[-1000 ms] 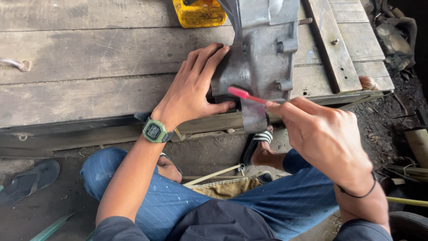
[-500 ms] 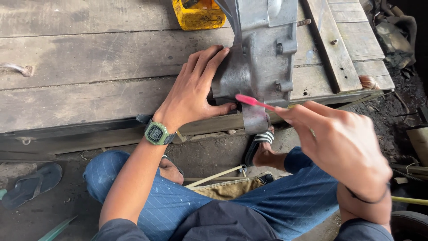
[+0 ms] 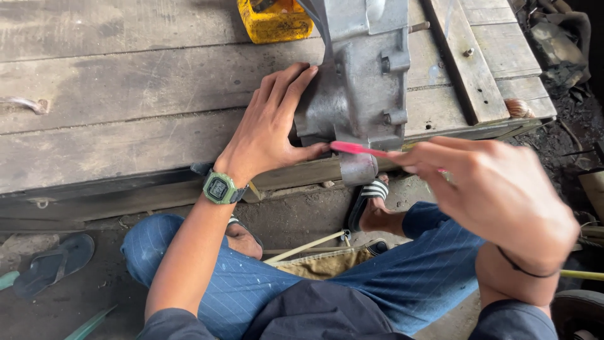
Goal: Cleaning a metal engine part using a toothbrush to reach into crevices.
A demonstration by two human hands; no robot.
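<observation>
- I see a grey metal casting (image 3: 362, 82), cast and dull, with a rough, grimy skin and a few brighter scuffed patches.
- In my right hand (image 3: 497, 195) is a thin pink brush handle (image 3: 358, 149), which looks like smooth, slightly glossy plastic.
- My left hand (image 3: 270, 129) lies on the casting; its wrist carries a green watch (image 3: 220, 187) with a matt plastic case.
- The wooden bench (image 3: 126, 107) is bare grey planks, weathered, stained and coarse-grained.
- The yellow container (image 3: 274, 22) looks like scuffed, dirty plastic.
- My trousers (image 3: 415, 277) are blue striped cloth, matt.
</observation>
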